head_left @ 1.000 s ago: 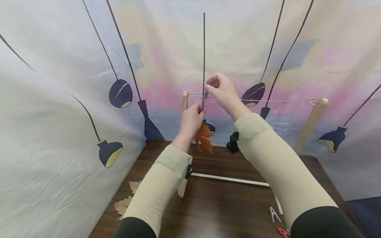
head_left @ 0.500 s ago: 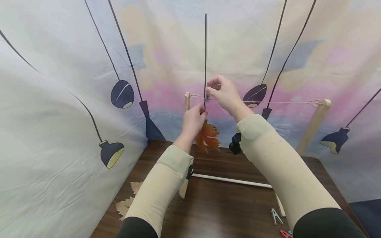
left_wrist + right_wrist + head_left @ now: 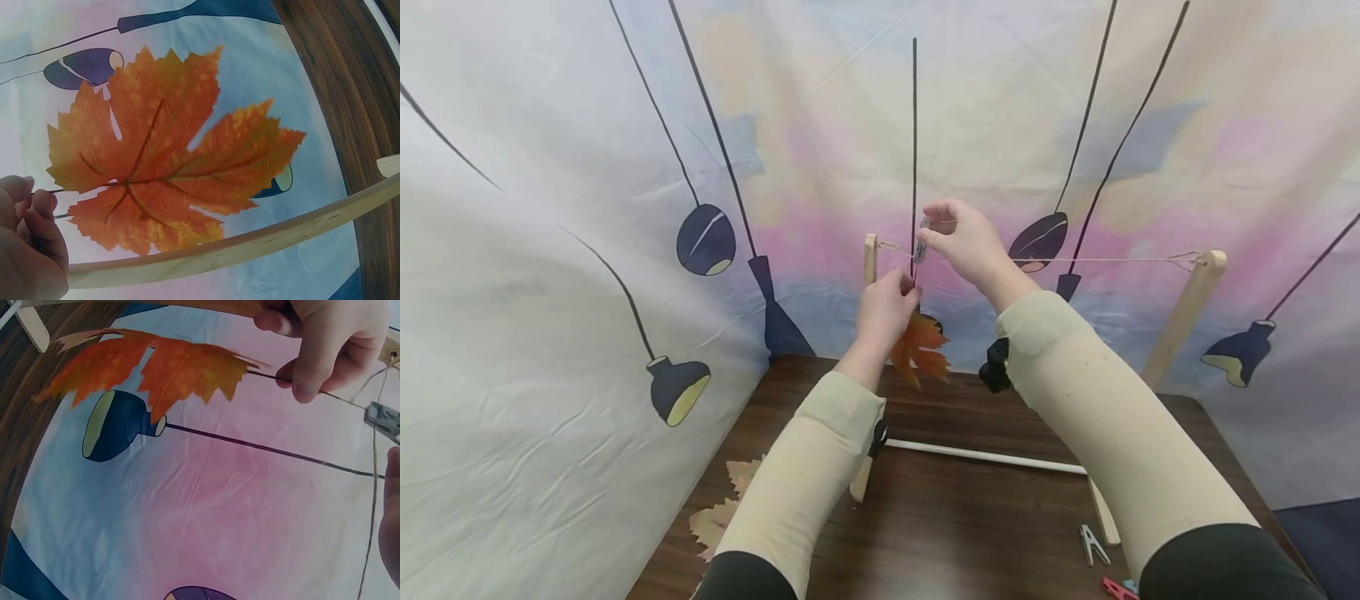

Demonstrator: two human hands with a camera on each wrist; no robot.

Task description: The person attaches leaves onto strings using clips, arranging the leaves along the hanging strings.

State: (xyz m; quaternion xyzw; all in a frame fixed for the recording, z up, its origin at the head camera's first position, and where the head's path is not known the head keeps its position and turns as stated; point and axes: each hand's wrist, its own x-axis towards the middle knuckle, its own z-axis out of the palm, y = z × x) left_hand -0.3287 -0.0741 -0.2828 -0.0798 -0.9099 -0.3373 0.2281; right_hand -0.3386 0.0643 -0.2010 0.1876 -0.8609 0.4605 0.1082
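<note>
An orange maple leaf (image 3: 169, 150) hangs from my left hand (image 3: 886, 310), whose thumb and fingers pinch its thin dark stem (image 3: 261, 375). Just above and to the right, my right hand (image 3: 967, 243) pinches a grey clothespin (image 3: 921, 242) at the string (image 3: 1097, 259), close to the string's left end. In the right wrist view the tip of the stem reaches the nose of the clothespin (image 3: 382, 419), and the string runs past there. Only the right thumb (image 3: 391, 519) shows in that view, at the right edge.
The string is tied between two wooden posts (image 3: 1183, 321), joined low down by a white rod (image 3: 985, 454). On the brown table (image 3: 955, 533) lie pale leaves (image 3: 713, 525) at left, and a grey clothespin (image 3: 1093, 546) and a red clothespin (image 3: 1118, 589) at right. A painted cloth backdrop stands behind.
The leaf has turned, showing more of its broad face than a second ago. Both hands keep their holds and sit slightly lower in the view, with the string beside the clothespin a little lower too.
</note>
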